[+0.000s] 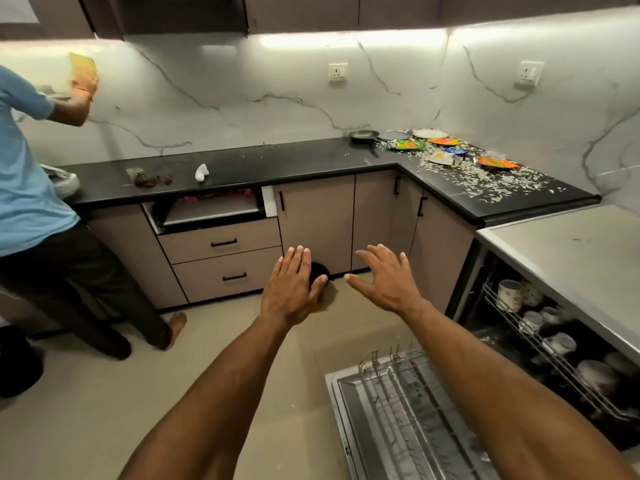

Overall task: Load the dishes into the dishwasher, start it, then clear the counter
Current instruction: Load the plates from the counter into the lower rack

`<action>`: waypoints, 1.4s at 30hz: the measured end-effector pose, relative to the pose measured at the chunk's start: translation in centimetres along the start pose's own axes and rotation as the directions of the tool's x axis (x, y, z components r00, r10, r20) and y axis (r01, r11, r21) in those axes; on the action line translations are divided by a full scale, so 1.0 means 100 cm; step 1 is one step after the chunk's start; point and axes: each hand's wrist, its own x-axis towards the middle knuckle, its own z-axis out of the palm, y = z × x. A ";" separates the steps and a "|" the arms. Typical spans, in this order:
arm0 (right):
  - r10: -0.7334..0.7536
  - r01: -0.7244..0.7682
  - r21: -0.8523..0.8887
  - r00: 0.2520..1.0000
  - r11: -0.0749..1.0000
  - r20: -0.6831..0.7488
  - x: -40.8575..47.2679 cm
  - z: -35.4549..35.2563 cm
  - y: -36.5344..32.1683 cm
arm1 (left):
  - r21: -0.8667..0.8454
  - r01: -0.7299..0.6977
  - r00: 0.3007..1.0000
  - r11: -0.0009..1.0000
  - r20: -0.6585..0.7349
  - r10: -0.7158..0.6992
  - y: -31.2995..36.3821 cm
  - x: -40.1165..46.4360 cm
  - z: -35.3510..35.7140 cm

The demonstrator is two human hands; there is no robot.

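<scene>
Black counter [311,164]: dirty dishes [429,134] and frying pan [363,135] at 1 o'clock from both hands, well apart.
Right hand [388,282]: nearer; fingers spread, empty.
Left hand [294,285]: fingers straight, together, empty.
Dishwasher rack [408,403]: at 5 o'clock, pulled out.

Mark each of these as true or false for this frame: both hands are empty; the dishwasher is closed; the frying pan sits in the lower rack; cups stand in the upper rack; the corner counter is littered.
1. Both hands are empty. True: the left hand and right hand are spread open.
2. The dishwasher is closed. False: its door is down and the lower rack is pulled out.
3. The frying pan is in the lower rack. False: the frying pan sits on the counter.
4. Cups stand in the upper rack. True: cups.
5. The corner counter is littered. True: wrappers and scraps.
</scene>
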 end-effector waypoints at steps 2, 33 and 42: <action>-0.003 0.003 0.000 1.000 1.000 -0.004 0.019 0.007 -0.006 | 0.007 0.005 1.000 1.000 0.000 -0.005 -0.017 0.011 -0.001; 0.233 -0.238 -0.046 0.968 0.970 -0.089 0.402 0.088 0.046 | 0.006 -0.235 0.972 0.972 0.023 0.234 -0.182 0.423 0.059; 0.389 -0.398 -0.031 0.908 0.917 -0.156 0.489 0.095 0.085 | -0.040 -0.383 0.922 0.923 0.044 0.384 -0.196 0.553 0.092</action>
